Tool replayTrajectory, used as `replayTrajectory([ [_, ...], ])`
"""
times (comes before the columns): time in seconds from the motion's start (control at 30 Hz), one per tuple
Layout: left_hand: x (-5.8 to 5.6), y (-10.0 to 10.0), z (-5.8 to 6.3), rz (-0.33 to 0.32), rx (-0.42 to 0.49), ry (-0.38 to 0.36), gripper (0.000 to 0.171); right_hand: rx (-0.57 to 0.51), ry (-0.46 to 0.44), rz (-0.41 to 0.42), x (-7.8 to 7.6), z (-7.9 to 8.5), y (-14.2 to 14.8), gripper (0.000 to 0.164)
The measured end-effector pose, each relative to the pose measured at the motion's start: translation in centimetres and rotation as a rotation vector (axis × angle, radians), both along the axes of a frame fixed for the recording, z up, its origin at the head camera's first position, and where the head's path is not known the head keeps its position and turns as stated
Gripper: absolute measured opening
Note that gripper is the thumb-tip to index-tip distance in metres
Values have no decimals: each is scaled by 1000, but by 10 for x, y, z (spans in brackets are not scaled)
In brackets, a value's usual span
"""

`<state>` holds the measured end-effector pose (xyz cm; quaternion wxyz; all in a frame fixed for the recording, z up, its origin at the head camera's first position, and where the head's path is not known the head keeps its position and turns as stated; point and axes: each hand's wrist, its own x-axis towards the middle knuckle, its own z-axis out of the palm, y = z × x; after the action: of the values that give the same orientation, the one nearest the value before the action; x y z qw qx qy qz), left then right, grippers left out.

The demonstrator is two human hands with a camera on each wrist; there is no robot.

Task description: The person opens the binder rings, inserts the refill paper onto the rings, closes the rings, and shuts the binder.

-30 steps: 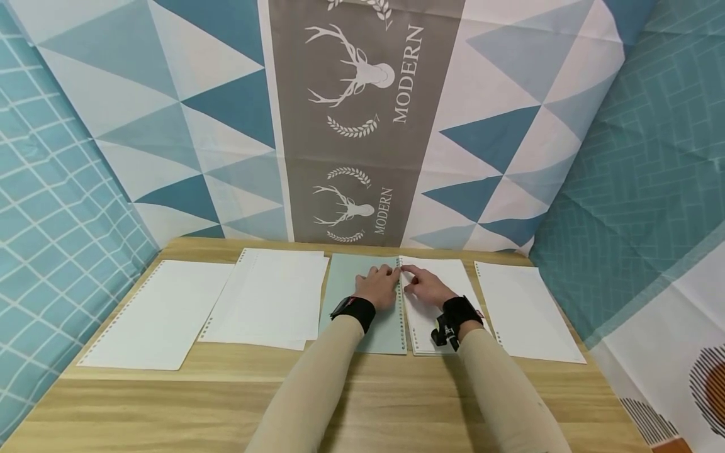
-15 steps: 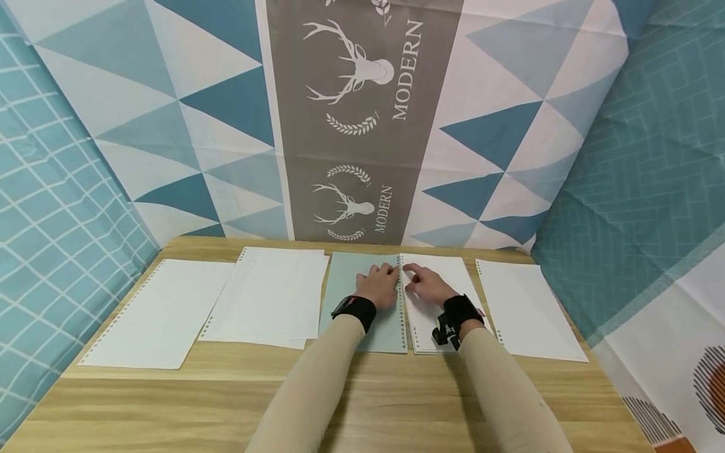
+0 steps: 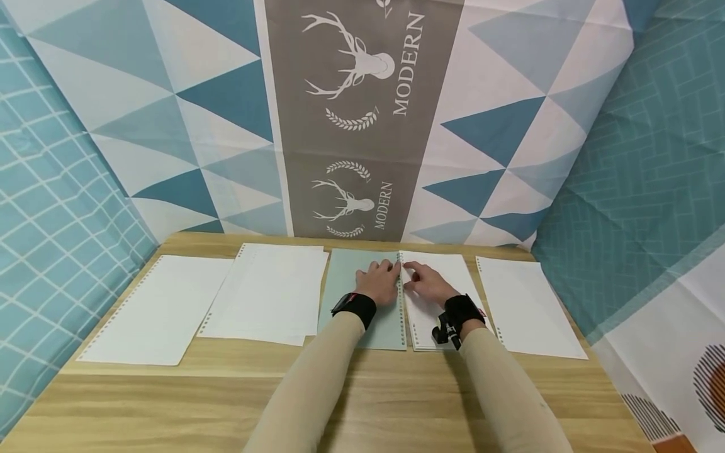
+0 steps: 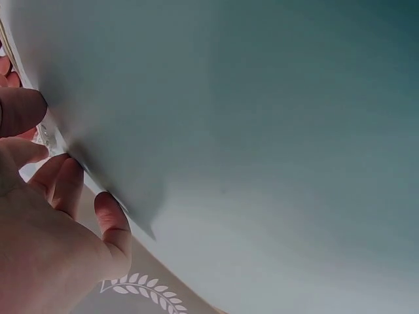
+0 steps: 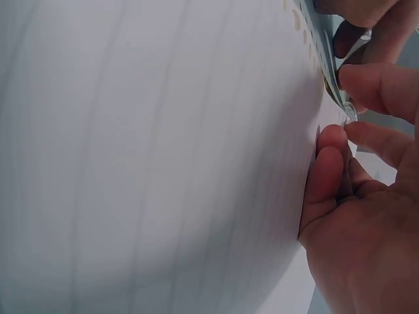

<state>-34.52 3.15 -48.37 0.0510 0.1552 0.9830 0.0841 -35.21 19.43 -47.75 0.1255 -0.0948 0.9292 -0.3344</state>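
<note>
From the head view I see the grey-green cover (image 3: 382,330) lying flat on the wooden table (image 3: 198,402), its row of holes down the right-hand edge. The left hand (image 3: 377,286) rests on the cover's upper right part, fingers bent, reaching to that holed edge. Just right of the cover lies a stack of white sheets (image 3: 421,314), and the right hand (image 3: 432,289) is over it, forefinger stretched toward the cover's edge. Farther right of the cover is a lone white sheet (image 3: 529,308). Left of the cover are some overlapping sheets (image 3: 263,289), and beyond them another punched sheet (image 3: 153,311). Behind the cover hangs a patterned cloth (image 3: 351,145). Both wrists wear black bands, near the cover's edges.

In the left wrist view the cover fills most of the frame. The left hand's fingers are partly curled, tips against the cover; whether they grip anything I can't tell.

In the right wrist view, lines show on the top sheet of the stack. The right hand has two fingertips slightly apart around a small clear ring (image 5: 351,112) beside the cover, its other fingers folded on the stack; whether it really pinches the ring I can't tell.
</note>
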Motion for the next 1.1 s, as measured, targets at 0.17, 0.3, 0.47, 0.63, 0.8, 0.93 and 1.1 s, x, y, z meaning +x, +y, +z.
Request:
replayTrajectory([
  [0.17, -5, 3, -5, 6, 1, -15, 60, -3, -24, -1, 0, 0, 2, 57],
  [0.3, -5, 4, -6, 1, 12, -21, 60, 21, -34, 7, -2, 1, 3, 58],
  [0.47, -3, 2, 0, -6, 20, 12, 56, 17, -52, 13, -4, 5, 3, 60],
  [0.63, 0, 0, 3, -8, 18, 26, 58, -13, -76, 15, -5, 5, 4, 60],
  [0.8, -2, 0, 1, -15, 25, 25, 60, -59, -104, 13, -5, 3, 6, 59],
  [0.93, 0, -1, 3, -21, 27, 30, 57, -57, -92, 38, -6, 2, 6, 61],
  [1.1, 1, -3, 6, -33, 32, 40, 54, -39, -77, 96, -7, 5, 3, 64],
])
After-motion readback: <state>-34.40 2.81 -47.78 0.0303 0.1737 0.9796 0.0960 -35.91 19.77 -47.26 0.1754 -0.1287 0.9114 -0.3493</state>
